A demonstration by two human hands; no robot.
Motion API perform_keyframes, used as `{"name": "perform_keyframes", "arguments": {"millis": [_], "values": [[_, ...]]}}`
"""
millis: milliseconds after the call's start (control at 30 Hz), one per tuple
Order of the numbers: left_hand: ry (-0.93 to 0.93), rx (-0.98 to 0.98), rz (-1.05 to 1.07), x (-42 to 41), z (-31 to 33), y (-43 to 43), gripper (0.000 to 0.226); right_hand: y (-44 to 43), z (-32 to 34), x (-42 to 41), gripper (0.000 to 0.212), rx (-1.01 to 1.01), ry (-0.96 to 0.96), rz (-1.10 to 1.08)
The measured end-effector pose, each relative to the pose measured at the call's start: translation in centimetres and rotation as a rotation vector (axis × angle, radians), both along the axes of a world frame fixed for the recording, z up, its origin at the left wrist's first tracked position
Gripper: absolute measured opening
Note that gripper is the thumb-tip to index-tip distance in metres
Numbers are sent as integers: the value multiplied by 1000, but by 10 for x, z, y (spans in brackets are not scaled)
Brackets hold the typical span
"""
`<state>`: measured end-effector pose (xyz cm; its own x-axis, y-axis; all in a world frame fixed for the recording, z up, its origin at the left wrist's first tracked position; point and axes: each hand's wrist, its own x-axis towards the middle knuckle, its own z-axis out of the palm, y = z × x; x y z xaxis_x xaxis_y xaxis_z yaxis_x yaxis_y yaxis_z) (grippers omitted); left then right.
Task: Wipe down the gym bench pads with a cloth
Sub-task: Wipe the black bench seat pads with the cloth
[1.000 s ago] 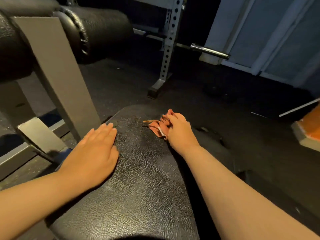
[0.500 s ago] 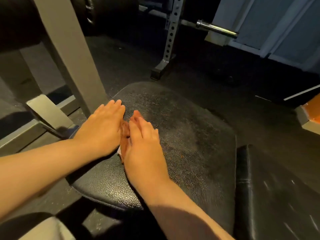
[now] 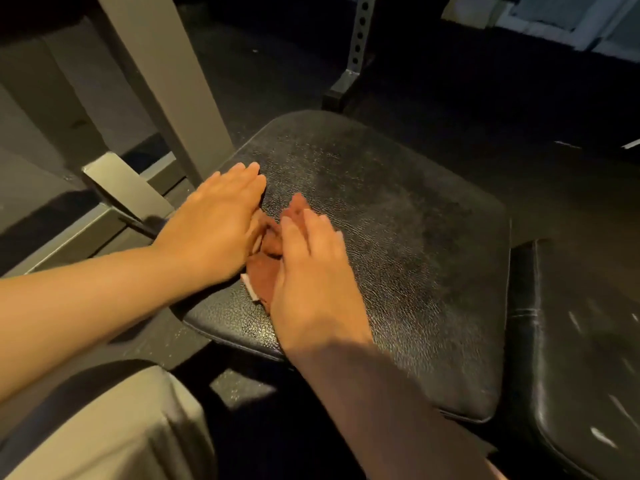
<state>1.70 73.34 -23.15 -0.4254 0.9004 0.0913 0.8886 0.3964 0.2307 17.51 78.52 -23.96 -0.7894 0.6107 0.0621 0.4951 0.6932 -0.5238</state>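
Observation:
A black textured bench seat pad (image 3: 408, 258) fills the middle of the head view. A small reddish-brown cloth (image 3: 265, 277) lies crumpled on its left part, mostly covered. My right hand (image 3: 310, 271) lies flat on the cloth with straight fingers, pressing it onto the pad. My left hand (image 3: 216, 225) rests flat on the pad's left edge, its fingers straight and its inner side touching the cloth. A second black pad (image 3: 575, 358) adjoins on the right, across a narrow gap.
A grey metal frame post (image 3: 162, 81) rises left of the pad, with a base bracket (image 3: 119, 183) below it. A perforated rack upright (image 3: 356, 46) stands on the dark rubber floor behind. My grey-clad knee (image 3: 104, 427) is at the bottom left.
My right hand slid the cloth from the pad's far side leftward to beside my left hand, then held there. The view tilted down, bringing the second pad into sight.

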Motion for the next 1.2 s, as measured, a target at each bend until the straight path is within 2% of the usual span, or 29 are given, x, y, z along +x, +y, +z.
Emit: {"name": "perform_keyframes", "arguments": {"millis": [133,200,267,333,400,467,567,633,700,767,833,933,1000,1133,1200], "values": [[-3,0,4,1,3,1,67,11,4,24,77,-72,30,118],[28,-16,15,2,2,4,61,29,3,52,65,-33,-6,95],[76,-55,29,11,1,7,59,51,-1,79,59,21,-46,-20],[93,-106,19,28,0,12,68,65,-3,92,56,81,-90,-239],[83,-130,-48,49,-4,20,72,61,-1,83,59,61,-49,-398],[92,-118,-150,60,-9,28,73,47,-3,65,66,24,37,-289],[107,-122,-226,56,-12,34,76,49,-5,62,59,2,42,-27],[80,-115,-221,53,-12,34,71,80,-7,80,54,39,-25,-71],[51,-118,-223,54,-9,35,71,109,-7,98,51,89,-59,-258],[40,-130,-226,54,-7,37,73,113,-2,99,52,47,-48,-402],[33,-111,-242,51,-9,36,74,92,-2,86,51,29,-30,-338],[60,-62,-283,43,-17,30,70,59,1,73,49,34,-38,-83],[90,-32,-316,38,-21,27,65,68,4,81,53,39,-74,7],[71,-29,-343,34,-25,28,62,96,0,93,52,67,-121,-248],[83,-36,-351,34,-24,27,63,86,-3,75,64,95,-127,-300]]}}
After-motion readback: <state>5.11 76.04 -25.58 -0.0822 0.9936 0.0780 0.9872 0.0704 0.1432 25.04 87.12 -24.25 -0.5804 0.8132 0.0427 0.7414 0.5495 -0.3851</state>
